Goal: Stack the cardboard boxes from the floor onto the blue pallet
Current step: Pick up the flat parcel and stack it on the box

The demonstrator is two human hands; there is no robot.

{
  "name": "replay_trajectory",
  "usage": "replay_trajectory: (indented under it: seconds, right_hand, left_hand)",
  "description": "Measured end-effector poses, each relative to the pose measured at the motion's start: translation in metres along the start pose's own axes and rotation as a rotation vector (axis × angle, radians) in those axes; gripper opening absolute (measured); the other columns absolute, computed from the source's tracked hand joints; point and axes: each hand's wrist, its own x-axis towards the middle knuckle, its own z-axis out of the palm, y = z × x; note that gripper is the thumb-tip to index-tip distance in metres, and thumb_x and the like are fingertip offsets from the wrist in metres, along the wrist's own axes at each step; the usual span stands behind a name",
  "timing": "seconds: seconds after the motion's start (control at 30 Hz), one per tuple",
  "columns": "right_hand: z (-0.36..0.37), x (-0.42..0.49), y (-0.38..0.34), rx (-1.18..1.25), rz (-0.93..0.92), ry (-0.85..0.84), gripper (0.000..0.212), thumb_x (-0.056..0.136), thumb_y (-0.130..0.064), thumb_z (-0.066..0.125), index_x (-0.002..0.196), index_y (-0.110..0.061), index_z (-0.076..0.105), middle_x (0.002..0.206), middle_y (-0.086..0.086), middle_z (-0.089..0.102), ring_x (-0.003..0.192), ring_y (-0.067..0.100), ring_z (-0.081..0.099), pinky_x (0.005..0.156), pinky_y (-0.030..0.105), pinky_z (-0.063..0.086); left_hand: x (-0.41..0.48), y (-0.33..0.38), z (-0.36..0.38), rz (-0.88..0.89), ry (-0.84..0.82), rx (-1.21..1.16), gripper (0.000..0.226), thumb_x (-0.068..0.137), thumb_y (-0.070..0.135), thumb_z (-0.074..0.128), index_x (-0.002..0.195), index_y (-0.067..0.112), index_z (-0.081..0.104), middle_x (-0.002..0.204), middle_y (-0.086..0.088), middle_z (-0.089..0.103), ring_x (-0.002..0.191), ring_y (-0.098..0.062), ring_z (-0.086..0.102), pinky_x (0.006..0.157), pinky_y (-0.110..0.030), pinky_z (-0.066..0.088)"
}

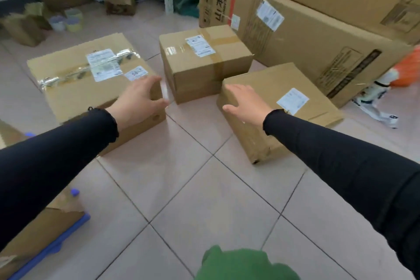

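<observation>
Both hands open: left hand rests on the big flat taped cardboard box, right hand on the plain brown box. The small square taped box sits dead ahead between them, probably next.

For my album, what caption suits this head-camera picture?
Two open hands, left hand and right hand, reach toward three taped cardboard boxes on a tiled floor.
</observation>
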Motion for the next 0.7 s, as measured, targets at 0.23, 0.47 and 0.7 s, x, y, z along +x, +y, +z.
replay_trajectory:
  seconds: [0.23, 0.47, 0.7]
  right_hand:
    - [-0.009, -0.014, 0.171, 0.058, 0.318, 0.059, 0.069, 0.101, -0.039, 0.055, 0.16, -0.012, 0.033, 0.164, 0.01, 0.036, 0.151, 0.034, 0.028, 0.118, 0.043, 0.028]
    - [-0.006, -0.009, 0.282, 0.022, 0.537, 0.041, 0.07, 0.104, -0.042, 0.049, 0.161, -0.009, 0.027, 0.167, 0.013, 0.028, 0.152, 0.038, 0.022, 0.118, 0.05, 0.027]
    - [0.006, 0.01, 0.327, -0.017, 0.713, 0.011, 0.081, 0.102, -0.057, 0.043, 0.163, -0.009, 0.019, 0.166, 0.019, 0.029, 0.146, 0.043, 0.034, 0.116, 0.048, 0.031]
  left_hand:
    - [0.07, 0.108, 0.106, 0.047, -0.198, -0.081, 0.079, 0.096, 0.041, 0.069, 0.161, 0.016, 0.031, 0.163, -0.007, 0.037, 0.149, -0.025, 0.035, 0.119, -0.037, 0.029]
    - [0.104, 0.156, 0.185, -0.129, -0.366, -0.29, 0.094, 0.097, 0.048, 0.064, 0.165, 0.01, 0.011, 0.169, -0.009, 0.024, 0.152, -0.027, 0.03, 0.117, -0.037, 0.029]
    - [0.113, 0.16, 0.23, -0.337, -0.468, -0.651, 0.099, 0.097, 0.05, 0.063, 0.165, 0.01, 0.005, 0.151, 0.01, 0.039, 0.14, -0.013, 0.043, 0.092, -0.015, 0.04]
